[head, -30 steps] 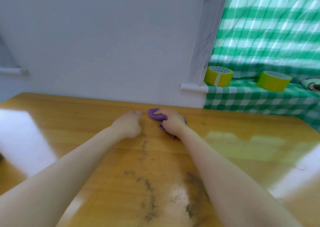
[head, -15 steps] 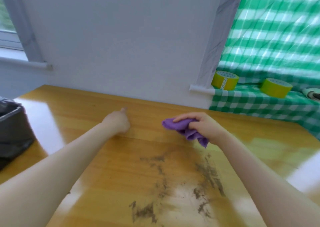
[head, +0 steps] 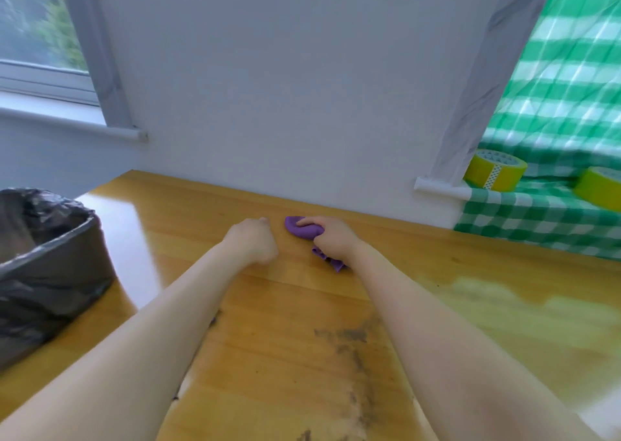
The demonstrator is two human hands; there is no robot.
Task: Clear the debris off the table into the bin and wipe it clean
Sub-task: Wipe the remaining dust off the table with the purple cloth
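Over on the left the bin [head: 50,256], lined with a black bag, stands on the table's left end with its mouth open, well apart from the hands. The wooden table [head: 188,212] runs from there along the white wall. Near the far edge the left hand [head: 253,242] rests on the wood with its fingers curled under into a loose fist; nothing shows in it, though the palm is hidden from where I stand. Just beside it, apart by a thin strip of bare wood, lies the purple cloth [head: 302,229], bunched and pressed flat to the table close to the wall. The right hand [head: 332,239] is clamped over the cloth, fingers wrapped round the wad, with a loose tail of it poking out beneath the wrist. Nearer to the person, between the two forearms, a dark dirt smear [head: 356,350] streaks the boards. That tells me the wiping step is in hand and far from finished. I'd judge the next move calls for dragging the cloth back from the wall across that smear under firm downward pressure. Grit pushed ahead of it would need steering left toward the bin, not off the edge. Further right, two yellow tape rolls [head: 494,168] sit on a green checked covering [head: 537,219], clear of the work.
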